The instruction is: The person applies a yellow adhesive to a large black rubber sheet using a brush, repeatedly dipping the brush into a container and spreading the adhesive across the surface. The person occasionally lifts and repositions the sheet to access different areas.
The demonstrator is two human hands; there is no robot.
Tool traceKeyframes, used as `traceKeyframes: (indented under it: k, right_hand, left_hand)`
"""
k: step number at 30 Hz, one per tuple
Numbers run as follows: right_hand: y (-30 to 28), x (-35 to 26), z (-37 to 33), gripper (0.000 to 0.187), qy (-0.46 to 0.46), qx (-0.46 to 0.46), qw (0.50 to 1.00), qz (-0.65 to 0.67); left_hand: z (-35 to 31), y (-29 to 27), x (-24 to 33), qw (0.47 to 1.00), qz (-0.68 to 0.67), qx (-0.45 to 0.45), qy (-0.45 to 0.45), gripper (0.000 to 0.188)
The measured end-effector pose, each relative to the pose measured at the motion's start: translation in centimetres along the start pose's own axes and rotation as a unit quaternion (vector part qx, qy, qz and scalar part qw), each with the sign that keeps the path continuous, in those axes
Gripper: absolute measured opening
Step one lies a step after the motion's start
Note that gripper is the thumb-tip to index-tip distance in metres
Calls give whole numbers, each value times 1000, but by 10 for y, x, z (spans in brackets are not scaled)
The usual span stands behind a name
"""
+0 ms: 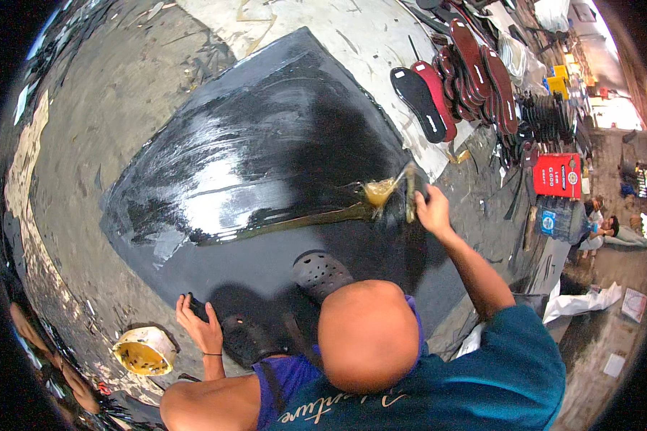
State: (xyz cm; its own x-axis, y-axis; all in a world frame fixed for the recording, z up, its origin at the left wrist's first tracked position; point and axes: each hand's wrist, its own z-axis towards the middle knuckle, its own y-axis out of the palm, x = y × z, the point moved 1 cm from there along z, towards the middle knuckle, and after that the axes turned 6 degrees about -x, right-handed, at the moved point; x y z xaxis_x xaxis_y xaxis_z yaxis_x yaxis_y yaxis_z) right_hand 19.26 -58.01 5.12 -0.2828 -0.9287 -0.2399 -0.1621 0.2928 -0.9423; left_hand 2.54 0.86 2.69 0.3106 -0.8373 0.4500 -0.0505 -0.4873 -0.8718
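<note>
A large black sheet [280,108] lies on the ground, its far part coated with something wet and shiny. My right hand [433,210] grips a flat brush-like spreader [412,190] at the sheet's right edge. Beside that tool, a yellowish blob of glue-like liquid [379,192] sits on the sheet, blurred by motion. A brownish, thicker streak [302,219] runs leftward from it along the wet border. My left hand [200,327] is by the sheet's near left edge, fingers and thumb around a small black piece [198,307] of unclear kind.
A whitish tub [167,348] with yellow liquid stands left of my left hand. My black perforated clog [320,273] rests on the sheet. Shoe insoles [474,72] are piled at far right, near a red box [557,176] and a water jug [561,221]. A person [611,228] is farther right.
</note>
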Motion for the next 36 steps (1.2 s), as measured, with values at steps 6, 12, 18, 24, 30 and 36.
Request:
traceKeyframes:
  k: [6,12,18,24,30,36]
  right_hand:
    - [53,-172,15,33,-35,-41,995,86]
    - [113,-384,6,41,-122,-152,976,101]
    - [163,-522,-25,31,-251,-135,956,71]
    - [187,-643,-33,30,-492,-180,848,-81]
    - [214,-536,-130,50,-827,-311,399,-245]
    - [166,-616,-47,49,-765,-160,562,-272]
  left_hand:
    - [-24,18,-14,955,-189,78,-215,76]
    - [-28,24,-24,932,-254,104,-235,81]
    - [-30,36,-32,907,-313,129,-250,50]
    - [-21,17,-28,899,-361,172,-178,37]
    - [-76,48,-20,856,-422,174,-241,36]
    - [-87,43,-6,844,-384,191,-321,40]
